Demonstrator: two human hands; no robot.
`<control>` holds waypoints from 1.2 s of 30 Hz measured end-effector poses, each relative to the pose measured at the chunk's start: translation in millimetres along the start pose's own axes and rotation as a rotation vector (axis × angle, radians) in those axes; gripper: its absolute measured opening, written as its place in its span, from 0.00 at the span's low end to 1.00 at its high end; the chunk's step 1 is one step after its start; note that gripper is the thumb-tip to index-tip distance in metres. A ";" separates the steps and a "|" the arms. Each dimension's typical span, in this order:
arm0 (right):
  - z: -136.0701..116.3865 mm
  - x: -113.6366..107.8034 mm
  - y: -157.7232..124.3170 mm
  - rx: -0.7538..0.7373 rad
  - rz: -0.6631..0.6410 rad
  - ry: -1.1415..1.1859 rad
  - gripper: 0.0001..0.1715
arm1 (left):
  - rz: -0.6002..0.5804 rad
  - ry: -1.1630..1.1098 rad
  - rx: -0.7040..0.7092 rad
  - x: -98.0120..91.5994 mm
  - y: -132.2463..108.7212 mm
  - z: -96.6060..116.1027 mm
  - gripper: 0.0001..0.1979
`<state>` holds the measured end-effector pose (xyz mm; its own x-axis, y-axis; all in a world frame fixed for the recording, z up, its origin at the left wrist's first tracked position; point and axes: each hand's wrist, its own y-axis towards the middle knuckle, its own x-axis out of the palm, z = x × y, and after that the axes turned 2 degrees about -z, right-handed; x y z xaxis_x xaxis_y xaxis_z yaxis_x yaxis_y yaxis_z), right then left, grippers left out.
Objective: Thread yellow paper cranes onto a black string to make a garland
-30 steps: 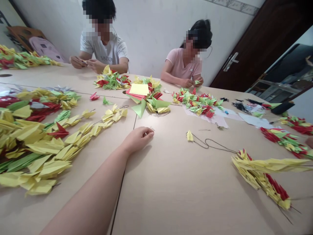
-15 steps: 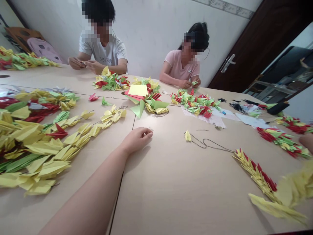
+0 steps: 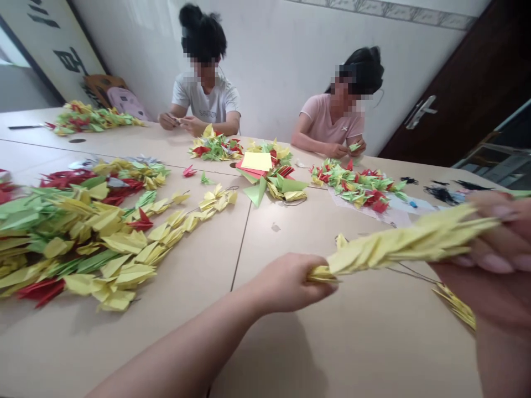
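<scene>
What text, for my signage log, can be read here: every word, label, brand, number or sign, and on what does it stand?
"S", then letters too blurred to read: white T-shirt.
Large dark characters, not surely readable: framed panel.
Pinkish paper: any print too small to read.

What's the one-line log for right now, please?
left hand: holds left end of yellow paper strand | right hand: holds strand's right part | strand: held above table | folded-paper pile: on table, left side

Yellow paper strand (image 3: 398, 243), red-green-yellow paper pile (image 3: 128, 243), pale beige table (image 3: 373, 331), bag (image 3: 126, 105) perhaps lilac
</scene>
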<state>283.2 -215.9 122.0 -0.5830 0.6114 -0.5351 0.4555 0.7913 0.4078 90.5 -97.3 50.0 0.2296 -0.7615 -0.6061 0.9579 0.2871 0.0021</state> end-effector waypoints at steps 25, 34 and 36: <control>27.9 117.1 -21.6 -0.329 -0.400 -0.454 0.19 | 0.207 0.440 -0.039 -22.4 -26.6 -68.1 0.15; 47.4 142.0 -29.8 -0.262 -0.353 -0.349 0.11 | 0.183 0.397 -0.083 -23.7 -23.8 -70.6 0.15; 45.0 142.0 -30.0 -0.304 -0.314 -0.364 0.12 | 0.177 0.383 -0.090 -23.8 -23.3 -71.0 0.15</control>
<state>217.1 -153.2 0.5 -0.3657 0.3475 -0.8635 0.0523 0.9339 0.3537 50.5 -44.6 7.9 0.2924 -0.4303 -0.8540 0.8867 0.4565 0.0736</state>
